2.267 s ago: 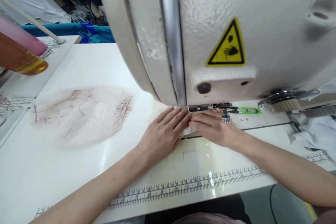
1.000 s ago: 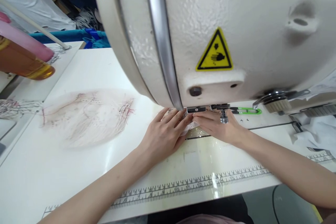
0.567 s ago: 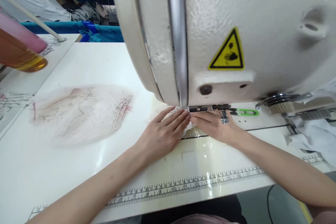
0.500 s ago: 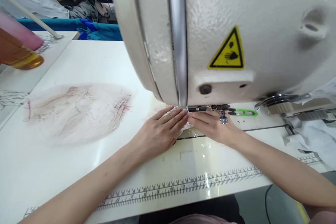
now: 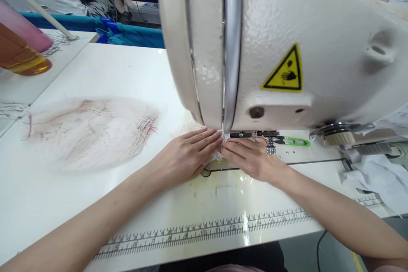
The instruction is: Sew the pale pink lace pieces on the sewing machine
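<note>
My left hand [image 5: 186,157] lies flat on the white table with its fingers stretched out, pressing a small piece of white lace fabric [image 5: 216,157]. My right hand [image 5: 251,158] rests beside it with fingers extended, holding the same piece down. Both sets of fingertips meet just under the head of the cream sewing machine [image 5: 287,42], which hides the needle and presser foot area. Most of the lace is covered by my fingers.
A pile of sheer pale fabric with red threads [image 5: 86,131] lies on the table to the left. Green-handled thread snips [image 5: 291,141] sit behind my right hand. A printed ruler [image 5: 204,231] runs along the table's front edge. White cloth [image 5: 379,178] lies at right; an amber bottle [image 5: 22,61] at left.
Both hands have stayed pressed on the lace under the machine head, creeping slightly left. The view has shifted, so the machine now appears further right.
</note>
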Demonstrator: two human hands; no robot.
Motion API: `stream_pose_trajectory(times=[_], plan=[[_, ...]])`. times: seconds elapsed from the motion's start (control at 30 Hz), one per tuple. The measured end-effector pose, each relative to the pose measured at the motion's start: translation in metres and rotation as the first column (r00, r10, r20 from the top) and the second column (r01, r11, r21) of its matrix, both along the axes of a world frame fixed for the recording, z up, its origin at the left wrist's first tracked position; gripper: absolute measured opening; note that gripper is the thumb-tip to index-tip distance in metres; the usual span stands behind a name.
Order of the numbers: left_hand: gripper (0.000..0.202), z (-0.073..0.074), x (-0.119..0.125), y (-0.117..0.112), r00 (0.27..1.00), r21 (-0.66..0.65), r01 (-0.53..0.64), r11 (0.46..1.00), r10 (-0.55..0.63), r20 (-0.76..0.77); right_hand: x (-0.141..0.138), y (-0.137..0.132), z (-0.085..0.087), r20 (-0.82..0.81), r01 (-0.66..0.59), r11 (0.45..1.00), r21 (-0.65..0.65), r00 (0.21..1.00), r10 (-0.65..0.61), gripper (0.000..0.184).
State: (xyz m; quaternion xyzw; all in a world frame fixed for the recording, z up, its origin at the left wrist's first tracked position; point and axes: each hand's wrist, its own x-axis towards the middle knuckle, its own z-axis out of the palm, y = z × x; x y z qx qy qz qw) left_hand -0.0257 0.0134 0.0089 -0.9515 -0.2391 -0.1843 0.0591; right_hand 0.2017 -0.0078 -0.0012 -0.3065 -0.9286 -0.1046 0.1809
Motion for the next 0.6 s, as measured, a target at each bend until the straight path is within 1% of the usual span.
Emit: stream_pose_trajectory(times=[0.1, 0.2, 0.33, 0.5, 0.6], plan=[[0.037, 0.002, 0.001, -0.002, 1.0, 0.02, -0.014, 1.0, 0.014, 0.005, 0.001, 0.0, 0.0, 0.005, 0.014, 0.998, -0.068, 1.0, -0.014, 0.031], [0.038, 0.004, 0.002, -0.003, 1.0, 0.02, -0.025, 0.999, 0.024, 0.005, 0.002, -0.001, 0.001, 0.017, 0.044, 0.994, -0.096, 0.999, -0.042, 0.032], [0.038, 0.003, 0.003, -0.006, 0.999, 0.032, -0.047, 0.998, 0.047, -0.014, 0.002, -0.002, 0.003, 0.054, 0.058, 0.994, -0.094, 0.997, -0.053, 0.031], [0.039, -0.001, 0.004, -0.01, 0.994, 0.035, -0.099, 0.995, 0.1, -0.046, 0.002, -0.001, 0.001, 0.065, 0.063, 0.997, -0.047, 0.996, -0.06, 0.033], [0.039, -0.002, 0.006, -0.011, 0.992, 0.058, -0.108, 0.992, 0.111, -0.054, 0.002, 0.0, 0.001, 0.054, 0.059, 0.996, -0.073, 0.997, -0.055, 0.033]])
